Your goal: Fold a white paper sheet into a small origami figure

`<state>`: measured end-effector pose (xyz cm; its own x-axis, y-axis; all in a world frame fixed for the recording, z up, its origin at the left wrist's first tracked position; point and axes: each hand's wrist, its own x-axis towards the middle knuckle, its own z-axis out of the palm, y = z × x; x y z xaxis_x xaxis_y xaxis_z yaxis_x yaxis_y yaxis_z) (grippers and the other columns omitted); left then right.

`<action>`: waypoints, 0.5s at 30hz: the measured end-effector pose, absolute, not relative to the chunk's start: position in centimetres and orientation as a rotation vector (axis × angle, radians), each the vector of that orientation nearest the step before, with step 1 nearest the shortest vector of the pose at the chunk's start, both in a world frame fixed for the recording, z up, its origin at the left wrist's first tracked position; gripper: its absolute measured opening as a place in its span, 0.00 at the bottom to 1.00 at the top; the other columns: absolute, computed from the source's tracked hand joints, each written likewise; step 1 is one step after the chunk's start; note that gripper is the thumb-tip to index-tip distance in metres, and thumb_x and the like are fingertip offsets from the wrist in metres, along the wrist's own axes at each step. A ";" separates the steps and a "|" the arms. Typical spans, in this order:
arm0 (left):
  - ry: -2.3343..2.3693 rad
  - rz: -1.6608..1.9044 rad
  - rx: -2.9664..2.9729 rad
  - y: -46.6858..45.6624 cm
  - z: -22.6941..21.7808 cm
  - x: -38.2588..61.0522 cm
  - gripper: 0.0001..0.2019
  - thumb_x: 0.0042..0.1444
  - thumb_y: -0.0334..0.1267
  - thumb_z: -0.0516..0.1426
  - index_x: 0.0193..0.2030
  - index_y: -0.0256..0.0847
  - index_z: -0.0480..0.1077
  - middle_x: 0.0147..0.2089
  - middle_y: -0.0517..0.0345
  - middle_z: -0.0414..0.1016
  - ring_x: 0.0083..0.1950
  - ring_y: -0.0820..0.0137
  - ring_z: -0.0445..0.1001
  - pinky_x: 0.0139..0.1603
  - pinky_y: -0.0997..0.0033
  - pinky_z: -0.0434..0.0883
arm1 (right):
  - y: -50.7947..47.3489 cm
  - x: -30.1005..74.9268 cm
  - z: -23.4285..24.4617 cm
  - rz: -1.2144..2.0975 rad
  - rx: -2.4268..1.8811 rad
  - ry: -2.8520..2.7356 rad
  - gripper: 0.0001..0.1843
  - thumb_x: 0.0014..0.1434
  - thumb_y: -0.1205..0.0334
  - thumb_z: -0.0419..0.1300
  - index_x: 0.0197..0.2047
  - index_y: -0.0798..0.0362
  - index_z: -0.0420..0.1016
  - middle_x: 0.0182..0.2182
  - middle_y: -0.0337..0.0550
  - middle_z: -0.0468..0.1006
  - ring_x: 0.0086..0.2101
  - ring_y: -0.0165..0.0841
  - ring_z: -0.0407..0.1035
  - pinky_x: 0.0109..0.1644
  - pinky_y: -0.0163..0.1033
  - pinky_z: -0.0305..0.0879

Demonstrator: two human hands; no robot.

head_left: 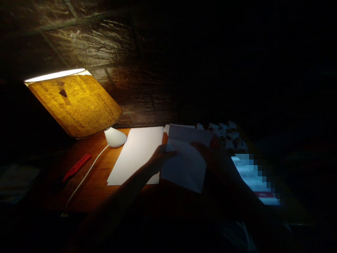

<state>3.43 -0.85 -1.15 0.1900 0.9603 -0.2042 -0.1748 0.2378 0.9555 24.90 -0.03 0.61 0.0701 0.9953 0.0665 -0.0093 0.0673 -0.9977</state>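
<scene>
I see print on the lampshade (79, 105), but no word reads surely; the lit screen (254, 181) stays illegible.

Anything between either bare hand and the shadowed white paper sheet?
Nothing visible: left hand is at the shadowed white paper sheet, thumb over its left edge; right hand is at its right, contact too dark to confirm.

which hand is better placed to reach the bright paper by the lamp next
Likely the left hand: it is nearer the bright paper, while the right hand is farther off, across the dim sheet.
</scene>
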 end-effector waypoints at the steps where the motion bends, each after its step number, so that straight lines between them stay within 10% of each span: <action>1: 1.068 1.049 0.975 -0.9 -1.3 3.6 0.19 0.41 0.42 0.74 0.37 0.32 0.79 0.35 0.45 0.83 0.35 0.59 0.81 0.38 0.65 0.76 | -0.3 24.8 0.8 1.145 -1.206 -1.198 0.26 0.48 0.52 0.74 0.48 0.52 0.76 0.41 0.50 0.85 0.36 0.42 0.79 0.34 0.42 0.75; 15: 1.025 1.129 0.812 -0.2 -1.7 3.4 0.23 0.36 0.44 0.76 0.36 0.31 0.79 0.32 0.48 0.82 0.32 0.65 0.80 0.39 0.66 0.77 | -1.0 25.0 1.8 1.336 -1.348 -1.188 0.07 0.52 0.61 0.69 0.35 0.52 0.81 0.32 0.45 0.85 0.32 0.41 0.78 0.35 0.42 0.74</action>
